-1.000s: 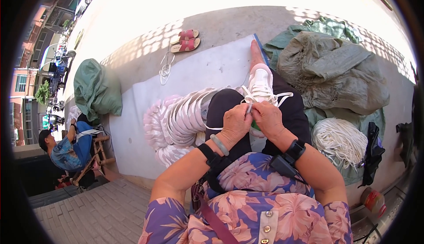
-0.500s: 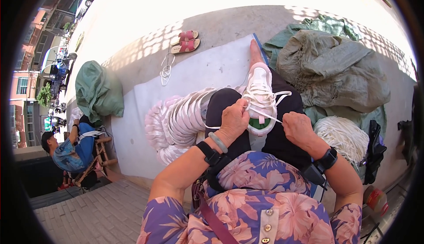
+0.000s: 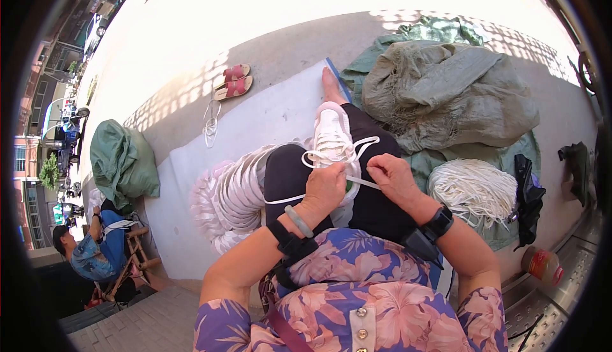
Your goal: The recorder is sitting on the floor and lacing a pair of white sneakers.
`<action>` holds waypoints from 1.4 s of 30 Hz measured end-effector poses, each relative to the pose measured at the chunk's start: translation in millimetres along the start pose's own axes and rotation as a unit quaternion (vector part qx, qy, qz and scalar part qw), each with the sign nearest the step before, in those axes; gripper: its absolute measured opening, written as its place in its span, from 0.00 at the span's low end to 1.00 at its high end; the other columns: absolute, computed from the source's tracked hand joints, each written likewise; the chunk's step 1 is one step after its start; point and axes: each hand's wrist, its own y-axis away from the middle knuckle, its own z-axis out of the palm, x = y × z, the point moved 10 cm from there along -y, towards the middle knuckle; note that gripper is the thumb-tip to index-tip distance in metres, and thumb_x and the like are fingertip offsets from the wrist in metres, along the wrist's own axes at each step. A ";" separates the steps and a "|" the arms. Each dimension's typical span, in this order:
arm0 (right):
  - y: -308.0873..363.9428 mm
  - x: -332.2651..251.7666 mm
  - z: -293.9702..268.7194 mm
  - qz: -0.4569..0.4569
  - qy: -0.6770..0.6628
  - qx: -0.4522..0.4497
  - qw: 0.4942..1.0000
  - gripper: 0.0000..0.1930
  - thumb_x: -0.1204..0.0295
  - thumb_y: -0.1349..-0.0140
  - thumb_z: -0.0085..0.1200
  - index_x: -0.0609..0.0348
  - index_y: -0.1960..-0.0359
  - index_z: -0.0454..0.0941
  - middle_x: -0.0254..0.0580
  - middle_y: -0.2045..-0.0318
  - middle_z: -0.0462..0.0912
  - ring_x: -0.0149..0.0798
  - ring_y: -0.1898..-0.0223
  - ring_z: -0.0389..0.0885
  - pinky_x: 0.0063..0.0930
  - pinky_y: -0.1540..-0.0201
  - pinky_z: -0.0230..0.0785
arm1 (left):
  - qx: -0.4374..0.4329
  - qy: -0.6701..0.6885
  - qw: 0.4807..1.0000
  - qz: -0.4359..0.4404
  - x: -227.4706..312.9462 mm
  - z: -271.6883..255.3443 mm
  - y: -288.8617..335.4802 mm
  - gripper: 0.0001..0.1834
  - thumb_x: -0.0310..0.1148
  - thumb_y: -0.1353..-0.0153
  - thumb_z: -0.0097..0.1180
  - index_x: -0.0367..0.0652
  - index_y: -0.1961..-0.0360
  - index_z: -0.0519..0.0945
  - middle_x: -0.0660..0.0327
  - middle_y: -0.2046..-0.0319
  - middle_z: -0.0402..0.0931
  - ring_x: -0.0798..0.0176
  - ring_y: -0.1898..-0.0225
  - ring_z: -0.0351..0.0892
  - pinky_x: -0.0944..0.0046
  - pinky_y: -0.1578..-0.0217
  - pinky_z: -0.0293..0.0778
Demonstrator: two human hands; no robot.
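Observation:
A white and pale-pink sneaker (image 3: 333,129) rests between my thighs, its toe pointing away from me. White shoelace (image 3: 363,182) criss-crosses its front, with loose loops standing out on both sides. My left hand (image 3: 324,189) is closed in a pinch on the lace at the shoe's near end, covering much of the heel opening. One lace tail trails left from it across my dark trouser leg. To the right, my right hand (image 3: 398,180) pinches the lace too, and a flat length of it stretches between both hands.
Stacked pale shoe pieces (image 3: 239,186) lie left of my knee on a white sheet (image 3: 172,224). At right are a bundle of white laces (image 3: 475,189), a large grey-green sack (image 3: 452,90) and a plastic jar (image 3: 542,266). Pink sandals (image 3: 234,88) stand ahead; a person (image 3: 95,250) sits far left.
The lace between my hands has come into view as a flat, stretched length. My left hand now covers more of the shoe's near end. The whole view has shifted, moving the scene leftward.

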 end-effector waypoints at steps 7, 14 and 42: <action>-13.0 24.4 66.7 0.112 -0.041 0.034 0.992 0.12 0.63 0.50 0.54 0.59 0.78 0.75 0.48 0.80 0.78 0.50 0.74 0.78 0.41 0.70 0.68 | -0.076 0.239 0.935 -0.252 -63.1 21.1 29.2 0.09 0.25 0.42 0.46 0.33 0.75 0.77 0.60 0.87 0.71 0.69 0.93 0.69 0.70 0.94 0.64; -7.3 25.0 48.1 0.111 -0.038 0.064 0.991 0.07 0.69 0.52 0.52 0.58 0.78 0.71 0.45 0.80 0.77 0.48 0.75 0.78 0.40 0.73 0.68 | -0.024 0.313 0.910 -0.271 -41.8 25.9 17.9 0.10 0.22 0.44 0.46 0.36 0.59 0.69 0.61 0.85 0.71 0.69 0.94 0.67 0.72 0.95 0.61; 12.1 58.8 49.0 0.243 -0.312 -0.163 0.904 0.09 0.77 0.42 0.48 0.64 0.60 0.74 0.35 0.70 0.78 0.24 0.70 0.76 0.18 0.66 0.69 | -0.230 0.264 0.873 -0.340 -56.1 -34.7 92.2 0.07 0.31 0.38 0.45 0.41 0.71 0.71 0.66 0.84 0.70 0.77 0.89 0.66 0.79 0.88 0.61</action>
